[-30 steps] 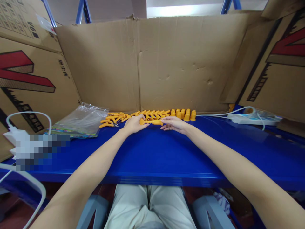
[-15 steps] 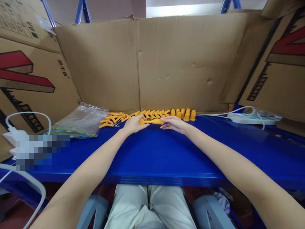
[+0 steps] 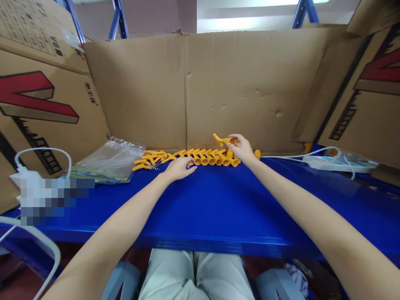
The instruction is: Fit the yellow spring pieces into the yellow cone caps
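"Several things on yr blue table (image 3: 206, 204), so go L to R?"

"Sure. Far L: printed carton (image 3: 71, 100), then clear plastic bags (image 3: 108, 160), then forked yellow bits (image 3: 151, 158) w/ small metal chains (image 3: 154, 167)."

"& yr L hand?"

"My L hand (image 3: 180, 168) is next, low over the table, by the L end of the yellow row (image 3: 212, 161). Thumb & fingers spread apart; can't tell if the tips touch the row."

"Row's what, exactly?"

"Yellow pcs side by side, round open ends facing me, w/ a cardboard panel (image 3: 243, 87) standing behind."

"R hand?"

"My R hand (image 3: 243, 149) is up over the row's R end, thumb & fingertips pinching one yellow piece (image 3: 221, 140) by its wide round end. Thin end sticks out L, tilted up. It's off the table."

"Past that?"

"Yellow cup (image 3: 257, 154) just R of my hand, partly hidden, then white cable (image 3: 287, 156), white pwr strip (image 3: 340, 163), & another printed box (image 3: 375, 112) far R."
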`<state>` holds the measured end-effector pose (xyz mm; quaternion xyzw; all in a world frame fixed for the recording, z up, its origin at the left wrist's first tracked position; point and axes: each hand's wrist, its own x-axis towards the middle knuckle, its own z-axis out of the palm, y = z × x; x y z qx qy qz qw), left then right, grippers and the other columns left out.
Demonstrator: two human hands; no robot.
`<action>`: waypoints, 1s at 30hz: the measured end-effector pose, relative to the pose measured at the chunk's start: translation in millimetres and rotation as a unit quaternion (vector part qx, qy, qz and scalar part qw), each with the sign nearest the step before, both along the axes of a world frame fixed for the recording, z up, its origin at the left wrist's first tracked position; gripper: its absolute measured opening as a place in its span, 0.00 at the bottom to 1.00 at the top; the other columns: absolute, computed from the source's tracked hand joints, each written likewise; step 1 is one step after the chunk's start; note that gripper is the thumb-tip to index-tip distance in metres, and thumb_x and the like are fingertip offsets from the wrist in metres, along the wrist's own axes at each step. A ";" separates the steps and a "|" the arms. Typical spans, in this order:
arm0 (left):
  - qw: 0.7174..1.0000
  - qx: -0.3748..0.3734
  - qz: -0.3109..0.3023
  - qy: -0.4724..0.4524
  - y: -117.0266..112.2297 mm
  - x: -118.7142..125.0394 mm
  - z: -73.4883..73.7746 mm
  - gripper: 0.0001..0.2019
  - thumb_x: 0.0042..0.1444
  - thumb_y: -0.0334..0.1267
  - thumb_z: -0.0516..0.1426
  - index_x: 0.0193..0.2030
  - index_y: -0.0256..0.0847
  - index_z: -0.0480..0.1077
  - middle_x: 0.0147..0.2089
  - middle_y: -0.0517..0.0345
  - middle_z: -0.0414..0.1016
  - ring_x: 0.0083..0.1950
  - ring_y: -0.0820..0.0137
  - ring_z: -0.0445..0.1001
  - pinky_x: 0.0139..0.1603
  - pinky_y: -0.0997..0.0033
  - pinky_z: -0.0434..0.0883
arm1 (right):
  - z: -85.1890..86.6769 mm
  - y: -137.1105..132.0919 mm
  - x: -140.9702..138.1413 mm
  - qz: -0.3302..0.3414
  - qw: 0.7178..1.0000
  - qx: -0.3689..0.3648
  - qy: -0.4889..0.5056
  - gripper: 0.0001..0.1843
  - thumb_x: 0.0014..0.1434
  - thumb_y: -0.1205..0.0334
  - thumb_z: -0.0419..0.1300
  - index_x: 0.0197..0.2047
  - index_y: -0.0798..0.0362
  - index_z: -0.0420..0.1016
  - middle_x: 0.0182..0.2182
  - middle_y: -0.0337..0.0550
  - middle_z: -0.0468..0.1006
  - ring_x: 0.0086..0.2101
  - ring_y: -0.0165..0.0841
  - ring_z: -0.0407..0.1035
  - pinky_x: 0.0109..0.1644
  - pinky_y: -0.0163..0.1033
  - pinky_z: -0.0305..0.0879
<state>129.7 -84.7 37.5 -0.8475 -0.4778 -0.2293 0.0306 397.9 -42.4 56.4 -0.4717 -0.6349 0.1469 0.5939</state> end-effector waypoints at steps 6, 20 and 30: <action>1.000 -0.008 -0.009 0.009 -0.8 0.5 1.3 0.11 0.57 0.43 0.54 0.40 0.41 0.73 0.33 0.56 0.77 0.32 0.67 0.74 0.34 0.70 0.66 | -28.8 11.1 9.0 -0.031 0.967 0.059 -0.247 0.22 0.56 0.69 0.51 0.54 0.49 0.67 0.55 0.50 0.69 0.58 0.41 0.62 0.62 0.52 0.56; 0.999 -0.037 -0.031 0.010 0.8 0.5 0.9 0.12 0.56 0.41 0.53 0.42 0.38 0.74 0.32 0.56 0.77 0.32 0.69 0.73 0.35 0.71 0.66 | -52.4 22.4 27.9 -0.029 0.924 -0.071 -0.374 0.28 0.53 0.71 0.53 0.58 0.56 0.68 0.61 0.56 0.64 0.60 0.47 0.59 0.62 0.54 0.57; 0.998 -0.045 -0.040 0.011 0.1 1.7 -0.6 0.12 0.56 0.42 0.52 0.39 0.39 0.74 0.31 0.56 0.77 0.31 0.69 0.73 0.33 0.72 0.65 | -3.3 54.2 53.5 -0.102 0.944 -0.107 -0.294 0.20 0.54 0.71 0.53 0.49 0.55 0.75 0.49 0.53 0.77 0.50 0.41 0.71 0.56 0.45 0.65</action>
